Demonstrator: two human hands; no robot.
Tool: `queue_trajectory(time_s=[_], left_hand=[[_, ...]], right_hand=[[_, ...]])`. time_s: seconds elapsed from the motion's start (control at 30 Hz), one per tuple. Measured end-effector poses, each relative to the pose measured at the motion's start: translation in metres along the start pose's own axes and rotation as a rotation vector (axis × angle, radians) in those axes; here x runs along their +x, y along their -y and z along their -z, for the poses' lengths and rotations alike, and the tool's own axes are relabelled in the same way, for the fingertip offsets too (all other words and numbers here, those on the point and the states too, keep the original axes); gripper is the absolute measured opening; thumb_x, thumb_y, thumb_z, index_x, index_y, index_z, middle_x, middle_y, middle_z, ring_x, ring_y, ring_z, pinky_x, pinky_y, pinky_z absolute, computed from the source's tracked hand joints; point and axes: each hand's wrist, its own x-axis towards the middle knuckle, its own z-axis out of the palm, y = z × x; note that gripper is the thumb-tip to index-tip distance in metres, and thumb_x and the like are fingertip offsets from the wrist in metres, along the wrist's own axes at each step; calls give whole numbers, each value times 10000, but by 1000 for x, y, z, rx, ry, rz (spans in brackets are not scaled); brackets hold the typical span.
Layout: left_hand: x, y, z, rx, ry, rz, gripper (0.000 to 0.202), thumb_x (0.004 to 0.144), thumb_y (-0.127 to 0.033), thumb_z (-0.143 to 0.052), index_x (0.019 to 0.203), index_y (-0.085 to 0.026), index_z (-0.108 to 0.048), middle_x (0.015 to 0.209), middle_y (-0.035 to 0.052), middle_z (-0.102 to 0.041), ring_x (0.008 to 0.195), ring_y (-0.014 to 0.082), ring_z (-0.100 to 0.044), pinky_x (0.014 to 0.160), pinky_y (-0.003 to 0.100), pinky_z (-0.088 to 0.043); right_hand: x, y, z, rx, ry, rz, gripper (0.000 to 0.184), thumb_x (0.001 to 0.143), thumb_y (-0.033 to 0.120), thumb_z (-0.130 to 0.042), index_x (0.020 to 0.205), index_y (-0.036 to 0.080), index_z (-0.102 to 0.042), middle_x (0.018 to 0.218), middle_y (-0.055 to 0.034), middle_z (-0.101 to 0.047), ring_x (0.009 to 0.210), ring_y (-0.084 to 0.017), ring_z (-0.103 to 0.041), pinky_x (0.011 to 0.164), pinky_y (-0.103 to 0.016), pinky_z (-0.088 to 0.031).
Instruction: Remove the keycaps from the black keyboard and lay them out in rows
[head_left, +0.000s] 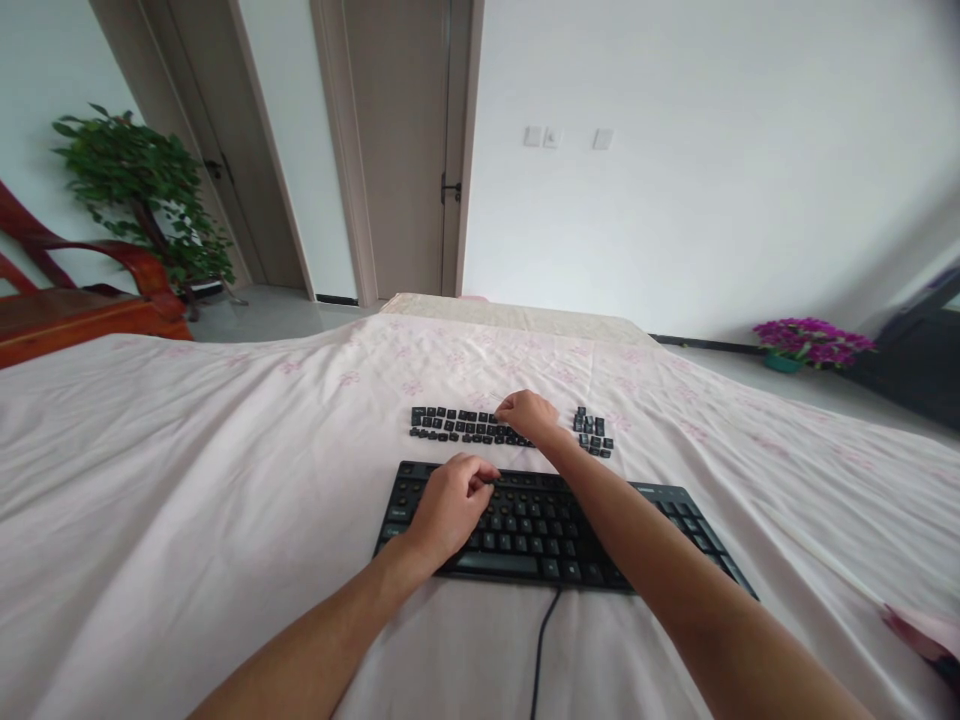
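Right hand (529, 412), grip unclear, covers the right end of the loose keycap row (450, 425) lying left-right just beyond the keyboard (540, 525); curled left hand (450, 505) rests nearer.

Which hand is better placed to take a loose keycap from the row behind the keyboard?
Probably the right hand: it rests on the right end of the row of loose keycaps. The left hand lies curled on the left part of the keyboard, apart from that row.
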Motion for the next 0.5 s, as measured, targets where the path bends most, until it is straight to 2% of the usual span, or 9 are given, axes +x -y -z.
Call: queue_trajectory(time_s=[0.17, 0.3, 0.4, 0.5], left_hand=[[0, 0, 0, -2, -2, -9, 207, 753, -71, -534, 872, -174, -669, 888, 25, -662, 725, 122, -622, 725, 249, -502], [0, 2, -1, 11, 3, -15, 205, 755, -71, -536, 873, -177, -667, 892, 23, -660, 733, 121, -619, 741, 252, -501], [-1, 3, -1, 20, 7, -18, 195, 760, -81, -542, 881, -180, -660, 893, 19, -660, 747, 123, -616, 747, 254, -497], [-2, 4, -1, 40, 14, -19, 193, 764, -94, -547, 897, -186, -654, 897, 15, -658, 747, 123, -611, 739, 256, -492]], right_hand=[[-2, -2, 3, 26, -29, 26, 215, 770, 384, -614, 824, 229, -753, 850, -76, -715, 810, -226, -643, 673, -280, -421], [-10, -5, 20, 79, -60, 71, 408, 895, 467, -436, 855, 199, -740, 851, -82, -710, 809, -203, -633, 674, -261, -412], [-27, -9, 42, 230, -87, 251, 524, 955, 466, -290, 876, 200, -735, 894, -62, -708, 819, -175, -626, 704, -245, -415], [-56, -15, 62, 294, -108, 425, 547, 953, 491, -291, 838, 210, -747, 880, -50, -694, 809, -165, -609, 720, -244, -412]])
